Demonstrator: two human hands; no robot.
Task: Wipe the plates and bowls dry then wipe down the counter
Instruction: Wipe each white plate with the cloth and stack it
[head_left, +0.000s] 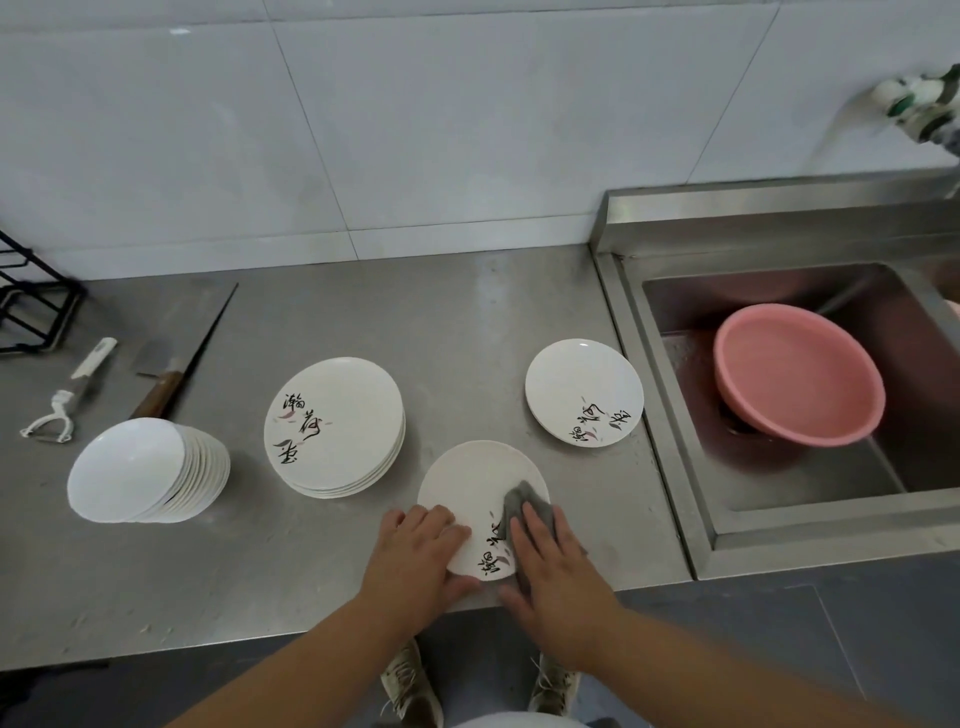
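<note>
While the left hand (421, 551) grips the small plate (478, 483) by its rim and the right hand (556, 561) presses a grey cloth (524, 496) onto it with straight fingers, the plate sits at the bench (260, 571) front edge. A hard stroke toward the wrists could slide it off. Beyond the fingertips lie a plate stack (337, 426) and a single plate (582, 389). Stacked bowls (135, 467) lie left of the left fingers, and nothing blocks the wiping.

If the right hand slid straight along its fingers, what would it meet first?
The right hand would cross the plate under its cloth, then bare counter; the plate stack probably sits left of that line.
</note>
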